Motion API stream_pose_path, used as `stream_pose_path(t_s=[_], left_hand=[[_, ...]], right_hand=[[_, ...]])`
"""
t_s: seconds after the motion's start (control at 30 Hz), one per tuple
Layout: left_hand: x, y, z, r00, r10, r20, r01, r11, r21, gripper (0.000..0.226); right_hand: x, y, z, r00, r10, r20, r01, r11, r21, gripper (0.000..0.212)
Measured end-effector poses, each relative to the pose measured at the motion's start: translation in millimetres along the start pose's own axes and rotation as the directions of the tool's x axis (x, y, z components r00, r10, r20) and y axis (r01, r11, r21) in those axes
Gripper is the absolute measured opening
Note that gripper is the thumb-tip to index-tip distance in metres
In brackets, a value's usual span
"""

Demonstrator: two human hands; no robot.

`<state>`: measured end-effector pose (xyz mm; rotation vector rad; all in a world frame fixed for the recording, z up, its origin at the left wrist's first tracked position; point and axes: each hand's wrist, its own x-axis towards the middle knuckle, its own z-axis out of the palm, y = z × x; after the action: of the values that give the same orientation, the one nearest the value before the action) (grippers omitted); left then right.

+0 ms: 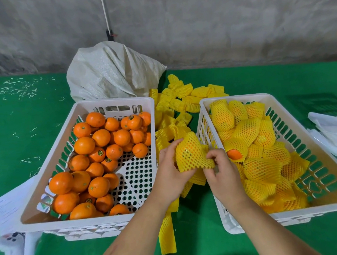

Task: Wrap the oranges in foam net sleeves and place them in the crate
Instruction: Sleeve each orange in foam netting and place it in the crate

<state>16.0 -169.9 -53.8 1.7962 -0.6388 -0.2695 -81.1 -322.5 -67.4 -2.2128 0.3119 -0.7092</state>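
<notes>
You hold one orange (189, 151) between your two hands, in the gap between the two crates. It is nearly all inside a yellow sleeve (193, 159). Your left hand (171, 170) cups the orange from the left and below, fingers curled round it. Your right hand (219, 169) pinches the loose lower edge of the sleeve and seems to be tugging it down over the fruit. The sleeve runs from up by your left fingertips down toward your right hand, so the open end points at you. The right crate (310, 134), full of wrapped oranges, is just to the right of your hands, and your right hand is the nearer one to it. The left crate (47, 160) holds the bare oranges. Spare sleeves (181, 99) lie on the green table (25, 126) between the crates. Once the sleeve is snug, the orange only needs a short trip to the right.
</notes>
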Motion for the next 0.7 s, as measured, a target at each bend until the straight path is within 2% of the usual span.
stream_pose_path(t_s=[0.07,0.1,0.23,0.3,0.37,0.47,0.6,0.63,0.7], left_hand=[[2.9,-0.5,0.6,0.998,-0.024,-0.052,0.023,1.0,-0.014,0.087],[4.2,-0.7,0.6,0.998,-0.025,-0.062,0.025,1.0,-0.006,0.088],[2.8,-1.5,0.5,1.0,-0.005,-0.03,0.006,0.999,0.039,0.097],[1.1,-1.2,1.3,1.0,0.0,-0.006,0.0,0.999,0.034,0.096],[-0.3,-1.0,2.2,0.998,0.031,0.058,-0.034,0.998,0.057,0.094],[-3.8,0.3,2.5,0.975,0.107,0.192,-0.119,0.991,0.052,0.09],[-6.2,-1.4,0.4,0.93,0.075,0.359,-0.031,0.991,-0.127,0.093],[-7.0,-2.1,0.9,0.929,0.061,0.366,-0.02,0.993,-0.117,0.089],[-7.2,-3.9,2.9,0.944,0.036,0.329,-0.037,0.999,-0.003,0.073]], right_hand=[[-3.2,0.0,4.3,0.998,-0.038,0.049,0.042,0.996,-0.079,0.022],[-4.4,-2.0,6.4,0.995,-0.011,0.102,0.019,0.997,-0.081,0.028],[-5.0,-6.6,4.6,0.941,0.137,0.309,-0.177,0.978,0.107,0.06],[-6.5,-14.0,6.6,0.937,0.234,0.259,-0.302,0.916,0.265,0.076],[-7.3,-30.9,16.6,0.896,0.415,0.159,-0.444,0.826,0.347,0.092],[-14.2,-47.1,29.7,0.849,0.524,0.069,-0.485,0.72,0.497,0.089],[-22.8,-47.5,-8.6,0.883,0.467,0.04,-0.417,0.743,0.523,0.076],[-24.9,-46.1,-24.8,0.899,0.439,-0.005,-0.376,0.777,0.505,0.077],[-30.8,-41.2,-57.6,0.922,0.362,-0.137,-0.305,0.897,0.319,0.077]])
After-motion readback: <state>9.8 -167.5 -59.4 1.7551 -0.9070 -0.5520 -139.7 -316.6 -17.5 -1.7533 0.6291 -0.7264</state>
